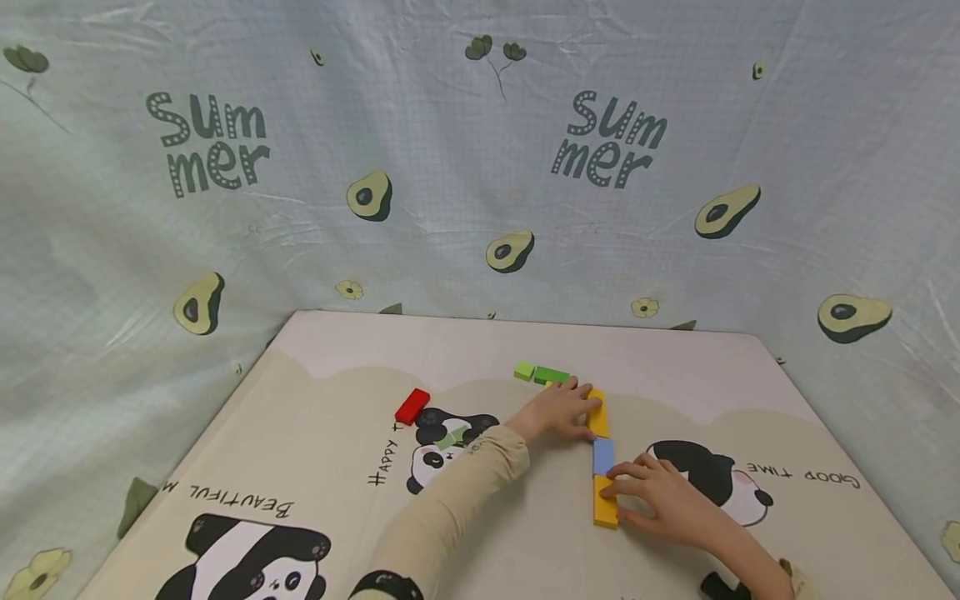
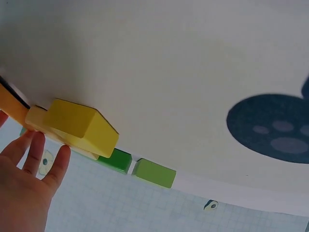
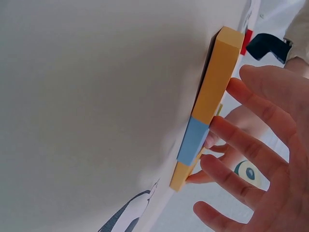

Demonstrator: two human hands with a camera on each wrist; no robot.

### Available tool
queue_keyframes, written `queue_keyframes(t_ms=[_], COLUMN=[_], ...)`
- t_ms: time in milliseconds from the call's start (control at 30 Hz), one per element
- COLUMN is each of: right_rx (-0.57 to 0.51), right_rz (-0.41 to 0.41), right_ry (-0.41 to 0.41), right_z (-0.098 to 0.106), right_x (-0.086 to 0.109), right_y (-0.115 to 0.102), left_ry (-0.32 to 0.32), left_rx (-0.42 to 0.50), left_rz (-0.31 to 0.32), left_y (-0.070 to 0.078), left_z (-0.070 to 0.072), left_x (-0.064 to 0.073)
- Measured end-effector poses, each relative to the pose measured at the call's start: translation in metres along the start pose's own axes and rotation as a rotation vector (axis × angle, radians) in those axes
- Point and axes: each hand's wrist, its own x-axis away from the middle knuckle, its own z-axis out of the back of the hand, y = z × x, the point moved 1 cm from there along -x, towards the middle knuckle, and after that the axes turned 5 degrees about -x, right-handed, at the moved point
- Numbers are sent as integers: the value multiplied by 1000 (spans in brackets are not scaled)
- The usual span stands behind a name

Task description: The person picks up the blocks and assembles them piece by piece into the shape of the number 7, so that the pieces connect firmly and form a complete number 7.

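Lying end to end on the table [image 1: 337,350]: far yellow block [image 1: 597,414], blue block [image 1: 603,457], near yellow block [image 1: 606,511]; left hand [image 1: 557,410], fingers relaxed, touches the far one; right hand [image 1: 663,504], fingers spread, beside the near one; red block [image 1: 412,407] well apart.

Place: screened-off corner; kind of room beyond cannot be told
Backdrop: pale blue-grey, avocado-printed, wrinkled sheeting [image 1: 435,125] all round
Surface: flat, beige-and-pink, panda-printed bench [image 1: 337,396]
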Motion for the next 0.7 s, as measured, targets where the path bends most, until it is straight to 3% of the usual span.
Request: queue_keyframes(t_ms=[367,700], right_rx=[6,29], right_rz=[-6,27], right_ry=[-5,23], right_z=[1,0], right_x=[-1,0], right_y=[0,1], left_ry=[-4,-53], left_rx=[5,96], left_rz=[6,-16], left_y=[-2,0], left_z=[-1,-5], left_x=[1,-2])
